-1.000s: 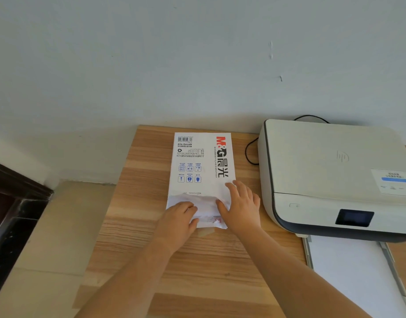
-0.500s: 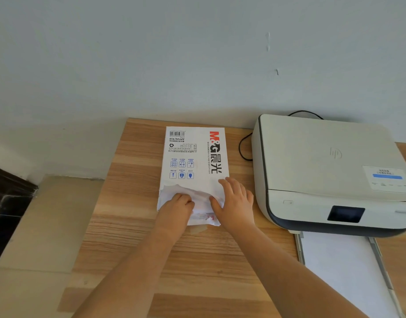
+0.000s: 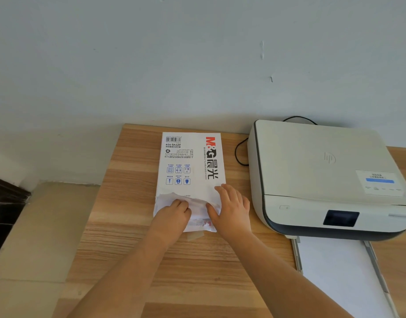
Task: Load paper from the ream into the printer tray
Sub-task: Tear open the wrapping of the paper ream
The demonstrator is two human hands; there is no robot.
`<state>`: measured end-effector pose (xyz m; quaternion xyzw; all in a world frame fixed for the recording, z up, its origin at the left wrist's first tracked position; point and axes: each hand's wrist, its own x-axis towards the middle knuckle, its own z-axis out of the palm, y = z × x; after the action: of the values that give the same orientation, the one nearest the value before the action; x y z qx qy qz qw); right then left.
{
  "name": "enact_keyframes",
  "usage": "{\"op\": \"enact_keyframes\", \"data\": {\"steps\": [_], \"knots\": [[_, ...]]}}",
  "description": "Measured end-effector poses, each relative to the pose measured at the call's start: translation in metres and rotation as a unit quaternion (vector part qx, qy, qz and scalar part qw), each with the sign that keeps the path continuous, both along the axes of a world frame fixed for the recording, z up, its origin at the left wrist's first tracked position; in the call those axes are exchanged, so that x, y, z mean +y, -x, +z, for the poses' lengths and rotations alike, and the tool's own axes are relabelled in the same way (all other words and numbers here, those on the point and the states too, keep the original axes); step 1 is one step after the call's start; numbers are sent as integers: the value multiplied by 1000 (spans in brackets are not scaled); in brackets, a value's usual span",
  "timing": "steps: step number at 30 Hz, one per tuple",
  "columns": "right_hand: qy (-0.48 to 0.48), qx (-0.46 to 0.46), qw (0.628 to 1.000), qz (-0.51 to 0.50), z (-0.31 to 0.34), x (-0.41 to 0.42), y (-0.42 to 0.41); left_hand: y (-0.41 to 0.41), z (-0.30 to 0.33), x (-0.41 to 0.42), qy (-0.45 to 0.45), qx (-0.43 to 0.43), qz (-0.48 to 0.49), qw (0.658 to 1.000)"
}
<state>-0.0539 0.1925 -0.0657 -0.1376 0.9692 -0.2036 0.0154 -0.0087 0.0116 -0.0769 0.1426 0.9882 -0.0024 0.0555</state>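
A white paper ream point(image 3: 190, 161) with red and black print lies lengthwise on the wooden desk point(image 3: 119, 226), its near end torn open and crumpled. My left hand point(image 3: 172, 216) is curled at that torn end, fingers tucked into the wrapper. My right hand point(image 3: 232, 207) rests flat on the ream's near right corner, fingers spread, pressing it down. To the right stands a white printer point(image 3: 316, 171). Its paper tray point(image 3: 339, 274) is pulled out toward me, with white sheets lying in it.
A black cable point(image 3: 238, 154) loops on the desk between the ream and the printer. The wall runs right behind the desk. The desk's left edge drops to a beige floor point(image 3: 32, 237), with a dark cabinet point(image 3: 4, 207) at far left.
My left hand's fingers have pushed deeper into the torn wrapper end. My right hand stays pressed on the ream. The view has shifted slightly.
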Motion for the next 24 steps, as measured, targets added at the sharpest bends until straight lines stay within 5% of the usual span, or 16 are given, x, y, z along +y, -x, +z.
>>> {"op": "enact_keyframes", "data": {"steps": [24], "knots": [[-5,-10,1000,3,5,1,-3,3,-4,0,-26,3,23,999]]}}
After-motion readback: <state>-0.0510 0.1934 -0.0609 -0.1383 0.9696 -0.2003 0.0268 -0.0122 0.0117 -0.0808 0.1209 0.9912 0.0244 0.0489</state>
